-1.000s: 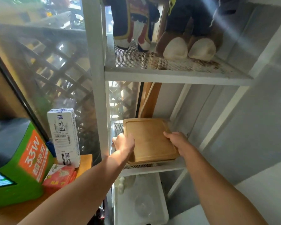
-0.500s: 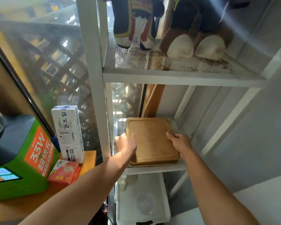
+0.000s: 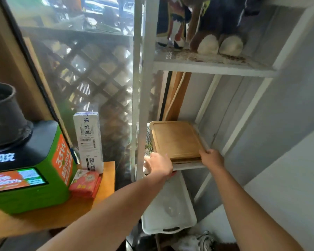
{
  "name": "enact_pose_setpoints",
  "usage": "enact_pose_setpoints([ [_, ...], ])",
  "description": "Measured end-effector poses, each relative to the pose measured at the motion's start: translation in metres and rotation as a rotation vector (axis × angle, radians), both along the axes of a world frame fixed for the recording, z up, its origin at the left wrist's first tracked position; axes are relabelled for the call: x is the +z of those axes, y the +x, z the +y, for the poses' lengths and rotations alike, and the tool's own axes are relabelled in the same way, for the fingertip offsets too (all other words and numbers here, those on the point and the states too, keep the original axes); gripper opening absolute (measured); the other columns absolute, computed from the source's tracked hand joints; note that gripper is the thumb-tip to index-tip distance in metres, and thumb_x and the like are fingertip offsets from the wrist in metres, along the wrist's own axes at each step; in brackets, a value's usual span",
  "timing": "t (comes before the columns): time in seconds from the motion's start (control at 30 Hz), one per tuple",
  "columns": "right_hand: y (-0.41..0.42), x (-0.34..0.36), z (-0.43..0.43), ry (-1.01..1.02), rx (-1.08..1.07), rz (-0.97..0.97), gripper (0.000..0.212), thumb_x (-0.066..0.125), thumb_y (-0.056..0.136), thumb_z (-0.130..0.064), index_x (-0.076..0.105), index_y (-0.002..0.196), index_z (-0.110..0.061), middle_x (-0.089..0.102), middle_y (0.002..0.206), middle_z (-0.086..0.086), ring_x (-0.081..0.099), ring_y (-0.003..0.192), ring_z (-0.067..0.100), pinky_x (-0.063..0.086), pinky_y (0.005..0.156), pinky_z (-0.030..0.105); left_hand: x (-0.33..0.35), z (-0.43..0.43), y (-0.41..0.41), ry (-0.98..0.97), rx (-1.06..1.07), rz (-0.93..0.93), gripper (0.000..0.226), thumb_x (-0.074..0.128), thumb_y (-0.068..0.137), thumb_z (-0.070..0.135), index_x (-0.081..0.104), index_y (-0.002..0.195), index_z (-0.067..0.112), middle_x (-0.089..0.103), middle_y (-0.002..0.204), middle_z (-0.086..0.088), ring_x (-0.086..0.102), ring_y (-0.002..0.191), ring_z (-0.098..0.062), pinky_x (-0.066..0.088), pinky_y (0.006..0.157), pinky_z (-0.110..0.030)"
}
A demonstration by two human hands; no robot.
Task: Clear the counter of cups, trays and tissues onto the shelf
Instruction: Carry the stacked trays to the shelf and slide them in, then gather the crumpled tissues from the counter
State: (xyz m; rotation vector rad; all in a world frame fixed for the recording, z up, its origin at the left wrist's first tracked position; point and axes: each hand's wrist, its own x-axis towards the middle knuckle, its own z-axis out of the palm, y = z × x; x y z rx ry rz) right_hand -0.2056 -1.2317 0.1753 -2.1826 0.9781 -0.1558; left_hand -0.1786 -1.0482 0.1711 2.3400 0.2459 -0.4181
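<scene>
A: Report the location of the wooden trays.

B: They lie flat on the middle mesh level of the white shelf, stacked. A second tray edge shows under the top one at the near side. The top tray holds nothing.

A: Hand positions?

B: The right hand is at the near right corner of the stack, fingers curled against that corner; whether they clamp it or only press, I cannot tell. The left hand is at the near left corner, fingers loosely spread and extended, touching the shelf lip or just beside it. It holds nothing.

A: Other containers on the shelf?

B: Lower level: a white plastic tray with a cut-out handle at its near end. One clear, round item, possibly a cup or lid, sits inside it; too blurred to identify. Upper level: plush toys stand on the mesh.

A: Counter status?

B: The wooden counter, left of the shelf, carries a green kiosk box with a dark funnel-shaped piece above it, a tall white carton standing upright, and red tissue packs lying stacked in front of the carton.
</scene>
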Motion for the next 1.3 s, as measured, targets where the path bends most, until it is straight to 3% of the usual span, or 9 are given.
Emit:
enact_pose_setpoints([
  [0.13, -0.054, -0.001, 0.062, -0.047, -0.101, -0.042, 0.033, 0.049, 0.098, -0.029, 0.069, 0.097, -0.003, 0.067, 0.098, 0.019, 0.060, 0.091, 0.035, 0.043, 0.074, 0.034, 0.000, 0.036, -0.059, -0.211, -0.077, 0.059, 0.051, 0.052, 0.097, 0.039, 0.051, 0.128, -0.001, 0.053, 0.131, -0.022, 0.052, 0.123, -0.037, 0.045, 0.104, -0.044],
  [0.27, -0.098, -0.008, 0.155, -0.078, 0.037, 0.061, 0.030, 0.049, 0.097, -0.023, 0.063, 0.077, -0.006, 0.063, 0.084, 0.020, 0.062, 0.090, 0.038, 0.047, 0.078, 0.037, -0.012, 0.111, -0.115, -0.216, -0.250, 0.013, 0.033, 0.053, 0.095, 0.033, 0.064, 0.109, 0.006, 0.069, 0.112, -0.016, 0.065, 0.106, -0.031, 0.052, 0.094, -0.037],
  [0.47, -0.141, -0.054, 0.328, -0.173, 0.338, 0.278, 0.027, 0.054, 0.090, -0.025, 0.072, 0.093, -0.005, 0.069, 0.106, 0.018, 0.062, 0.106, 0.037, 0.047, 0.082, 0.032, -0.047, 0.290, -0.154, -0.050, -0.312, -0.005, 0.030, 0.052, 0.090, 0.031, 0.061, 0.107, 0.008, 0.067, 0.109, -0.014, 0.061, 0.099, -0.033, 0.045, 0.076, -0.035],
  [0.57, -0.154, -0.075, 0.421, -0.180, 0.546, 0.419, 0.030, 0.053, 0.087, -0.024, 0.071, 0.104, -0.007, 0.069, 0.110, 0.017, 0.062, 0.108, 0.035, 0.048, 0.083, 0.032, -0.063, 0.392, -0.172, 0.086, -0.267, 0.015, 0.027, 0.056, 0.087, 0.032, 0.062, 0.101, 0.011, 0.067, 0.104, -0.010, 0.064, 0.096, -0.031, 0.046, 0.072, -0.031],
  [0.7, -0.160, -0.084, 0.530, -0.131, 0.770, 0.443, 0.018, 0.055, 0.087, -0.029, 0.064, 0.079, -0.016, 0.068, 0.097, 0.011, 0.062, 0.097, 0.029, 0.046, 0.076, 0.032, -0.070, 0.516, -0.185, 0.205, -0.225, 0.068, 0.020, 0.055, 0.087, 0.032, 0.055, 0.095, 0.014, 0.059, 0.092, -0.005, 0.058, 0.082, -0.026, 0.046, 0.065, -0.035],
  [0.83, -0.157, -0.086, 0.613, -0.112, 0.917, 0.441, 0.016, 0.055, 0.087, -0.032, 0.063, 0.089, -0.019, 0.065, 0.106, 0.008, 0.060, 0.092, 0.026, 0.047, 0.073, 0.031, -0.067, 0.606, -0.195, 0.299, -0.123, 0.044, 0.015, 0.054, 0.087, 0.030, 0.053, 0.091, 0.016, 0.057, 0.090, -0.003, 0.059, 0.081, -0.025, 0.050, 0.066, -0.036],
  [0.97, -0.143, -0.089, 0.670, -0.101, 1.033, 0.438, 0.016, 0.057, 0.085, -0.030, 0.066, 0.083, -0.017, 0.065, 0.096, 0.006, 0.062, 0.088, 0.025, 0.054, 0.077, 0.039, -0.069, 0.672, -0.207, 0.331, -0.030, 0.084, 0.020, 0.053, 0.085, 0.028, 0.058, 0.101, 0.016, 0.060, 0.103, -0.006, 0.062, 0.094, -0.028, 0.051, 0.073, -0.036],
  [1.03, -0.134, -0.089, 0.693, -0.111, 1.075, 0.434, 0.017, 0.057, 0.085, -0.029, 0.068, 0.083, -0.016, 0.066, 0.094, 0.006, 0.063, 0.087, 0.027, 0.053, 0.074, 0.041, -0.069, 0.697, -0.208, 0.332, 0.020, 0.088, 0.015, 0.054, 0.086, 0.028, 0.057, 0.095, 0.017, 0.060, 0.099, -0.005, 0.061, 0.090, -0.027, 0.052, 0.072, -0.036],
  [1.3, -0.078, -0.098, 0.779, -0.169, 1.161, 0.436, 0.017, 0.056, 0.082, -0.032, 0.068, 0.088, -0.022, 0.065, 0.090, 0.003, 0.060, 0.080, 0.022, 0.048, 0.062, 0.031, -0.064, 0.776, -0.168, 0.234, 0.122, 0.050, 0.012, 0.056, 0.083, 0.028, 0.061, 0.086, 0.017, 0.064, 0.087, -0.003, 0.062, 0.080, -0.022, 0.051, 0.066, -0.034],
])
